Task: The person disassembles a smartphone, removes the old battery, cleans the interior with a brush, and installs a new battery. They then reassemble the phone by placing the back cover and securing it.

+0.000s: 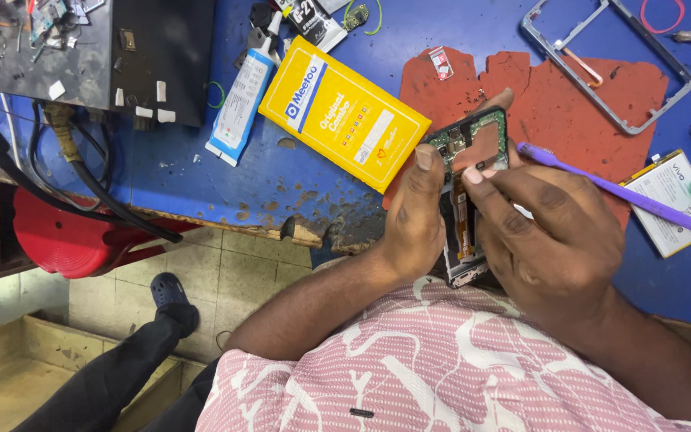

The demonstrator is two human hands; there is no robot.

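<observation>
Head view: opened phone (pixel 473 152) is gripped by left hand (pixel 413 216), long axis running away from body; right hand (pixel 545 232), clasping purple pry tool (pixel 625 192), rests upon it.

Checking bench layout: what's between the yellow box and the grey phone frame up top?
Head view: the red mat lies between the yellow box and the grey phone frame, with a small red-and-white card on its near corner.

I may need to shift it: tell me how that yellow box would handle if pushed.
The yellow box lies flat on the blue table, so it would probably slide, not tip or roll. It looks thin and cardboard-like, so likely light and slightly bendable. The table's rough, chipped surface may snag it.
</observation>
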